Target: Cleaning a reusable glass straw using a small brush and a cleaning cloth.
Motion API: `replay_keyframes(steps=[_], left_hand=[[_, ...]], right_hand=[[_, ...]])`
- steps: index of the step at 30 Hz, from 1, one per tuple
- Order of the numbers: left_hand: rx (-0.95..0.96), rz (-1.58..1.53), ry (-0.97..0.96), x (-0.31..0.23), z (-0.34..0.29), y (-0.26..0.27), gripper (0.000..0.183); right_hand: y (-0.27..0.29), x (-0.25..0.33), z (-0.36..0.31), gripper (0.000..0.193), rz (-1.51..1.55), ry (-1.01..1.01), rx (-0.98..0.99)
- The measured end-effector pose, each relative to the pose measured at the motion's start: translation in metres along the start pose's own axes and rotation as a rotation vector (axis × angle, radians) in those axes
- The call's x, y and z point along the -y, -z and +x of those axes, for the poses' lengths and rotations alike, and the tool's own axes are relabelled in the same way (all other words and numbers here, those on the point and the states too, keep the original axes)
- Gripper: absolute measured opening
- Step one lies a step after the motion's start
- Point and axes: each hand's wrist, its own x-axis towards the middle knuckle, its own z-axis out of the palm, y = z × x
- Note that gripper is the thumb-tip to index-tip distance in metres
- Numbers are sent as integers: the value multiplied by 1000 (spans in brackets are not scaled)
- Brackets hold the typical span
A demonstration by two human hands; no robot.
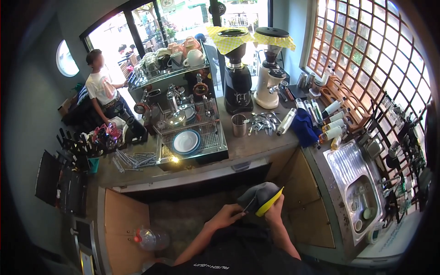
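Note:
In front of my body, above the floor gap behind the counter, I hold a grey cap (pixel 258 194) with a bright yellow brim. My right hand (pixel 275 211) is closed on the brim side. The fingers of my left hand (pixel 229 215) pinch the cap's near left edge, where a thin strip shows. Part of the cap is hidden behind my right hand.
The counter carries an espresso machine (pixel 183 114) with a plate (pixel 186 142) on its tray, two coffee grinders (pixel 238 87), spoons (pixel 263 123) and bottles (pixel 333 107). A sink (pixel 350 188) lies right. Another person (pixel 103 87) stands far left. A water jug (pixel 153 239) is lower left.

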Motion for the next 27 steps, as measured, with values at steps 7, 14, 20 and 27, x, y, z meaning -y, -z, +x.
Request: replay_keyframes(steps=[7,14,20,27], left_hand=[[-21,68,12,-8,-1,6,18],[-72,113,70,-8,-3,7,16],[-131,148,53,-8,-2,10,18],[-128,228,94,-5,-5,14,20]], right_hand=[[-15,31,4,18,7,-15,48],[-18,27,3,14,58,-50,6],[-20,31,2,14,65,-66,-16],[-13,14,4,16,-13,-71,55]])
